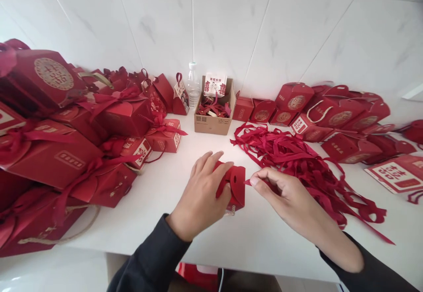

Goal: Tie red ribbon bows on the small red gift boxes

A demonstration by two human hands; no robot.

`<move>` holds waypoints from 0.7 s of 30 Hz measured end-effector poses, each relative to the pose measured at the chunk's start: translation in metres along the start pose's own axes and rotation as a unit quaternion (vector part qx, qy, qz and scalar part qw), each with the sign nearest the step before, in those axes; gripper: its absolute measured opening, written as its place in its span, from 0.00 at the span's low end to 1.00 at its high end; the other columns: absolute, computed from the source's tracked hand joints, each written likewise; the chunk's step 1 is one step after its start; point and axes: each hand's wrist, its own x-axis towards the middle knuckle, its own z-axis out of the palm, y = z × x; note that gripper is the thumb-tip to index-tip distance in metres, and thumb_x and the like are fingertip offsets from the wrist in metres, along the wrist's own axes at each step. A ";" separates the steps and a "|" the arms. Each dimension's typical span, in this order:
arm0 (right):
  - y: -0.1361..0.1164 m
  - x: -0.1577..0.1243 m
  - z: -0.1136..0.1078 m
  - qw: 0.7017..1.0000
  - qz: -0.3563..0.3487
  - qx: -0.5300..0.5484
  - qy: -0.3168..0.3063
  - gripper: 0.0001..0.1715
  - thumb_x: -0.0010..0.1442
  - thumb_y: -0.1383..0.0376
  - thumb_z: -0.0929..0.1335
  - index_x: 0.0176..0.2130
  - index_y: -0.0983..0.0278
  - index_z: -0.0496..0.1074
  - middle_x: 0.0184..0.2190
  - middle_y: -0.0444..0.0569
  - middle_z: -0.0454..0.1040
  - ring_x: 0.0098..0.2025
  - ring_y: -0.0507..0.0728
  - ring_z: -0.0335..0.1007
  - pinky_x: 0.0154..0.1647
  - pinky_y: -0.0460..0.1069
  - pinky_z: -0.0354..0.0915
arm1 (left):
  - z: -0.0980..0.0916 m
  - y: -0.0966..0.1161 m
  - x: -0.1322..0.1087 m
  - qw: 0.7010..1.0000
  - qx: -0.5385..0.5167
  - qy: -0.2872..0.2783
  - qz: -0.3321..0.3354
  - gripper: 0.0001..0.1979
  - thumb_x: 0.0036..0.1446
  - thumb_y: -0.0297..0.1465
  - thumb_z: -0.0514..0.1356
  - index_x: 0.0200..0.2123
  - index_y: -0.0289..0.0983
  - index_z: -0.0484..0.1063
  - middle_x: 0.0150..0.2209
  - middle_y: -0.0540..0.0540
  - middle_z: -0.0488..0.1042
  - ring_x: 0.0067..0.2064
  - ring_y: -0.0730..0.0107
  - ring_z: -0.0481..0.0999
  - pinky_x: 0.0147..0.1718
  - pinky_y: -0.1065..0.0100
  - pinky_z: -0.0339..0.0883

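Note:
A small red gift box (235, 187) stands on the white table (158, 204) in front of me. My left hand (202, 193) is wrapped around its left side and top flap, holding it steady. My right hand (284, 195) pinches the tip of a red ribbon (248, 182) between thumb and forefinger, right beside the hole in the box's top flap. The rest of that ribbon is hidden under my right hand.
A heap of loose red ribbons (297, 160) lies just right of my hands. Finished red boxes (82, 142) tied with ribbon pile up on the left. A cardboard carton (213, 122) and a plastic bottle (193, 85) stand at the tiled wall, with flat red boxes (340, 116) at the right.

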 end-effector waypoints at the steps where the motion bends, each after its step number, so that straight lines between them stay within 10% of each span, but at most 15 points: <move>1: 0.000 0.002 0.000 1.000 -0.001 0.000 0.001 0.22 0.71 0.46 0.64 0.40 0.59 0.75 0.30 0.43 0.74 0.29 0.55 0.66 0.30 0.50 0.63 | 0.002 -0.003 0.005 1.000 -0.005 -0.010 -0.001 0.21 0.60 0.21 0.58 0.55 0.38 0.74 0.65 0.35 0.69 0.69 0.40 0.63 0.64 0.38 0.65; 9: -0.003 -0.002 -0.001 0.999 0.006 -0.010 -0.045 0.21 0.71 0.48 0.64 0.37 0.59 0.74 0.29 0.43 0.74 0.30 0.56 0.67 0.31 0.50 0.61 | 0.005 0.013 -0.014 0.998 -0.060 -0.008 -0.031 0.12 0.65 0.23 0.58 0.48 0.38 0.76 0.51 0.38 0.73 0.53 0.50 0.72 0.54 0.45 0.72; 21: -0.009 -0.032 0.006 0.994 0.014 -0.038 -0.106 0.21 0.72 0.49 0.62 0.37 0.57 0.75 0.30 0.44 0.79 0.30 0.57 0.73 0.25 0.49 0.62 | 0.009 0.046 -0.050 0.988 -0.131 0.044 -0.067 0.09 0.67 0.23 0.56 0.41 0.41 0.74 0.52 0.41 0.72 0.56 0.53 0.70 0.59 0.42 0.66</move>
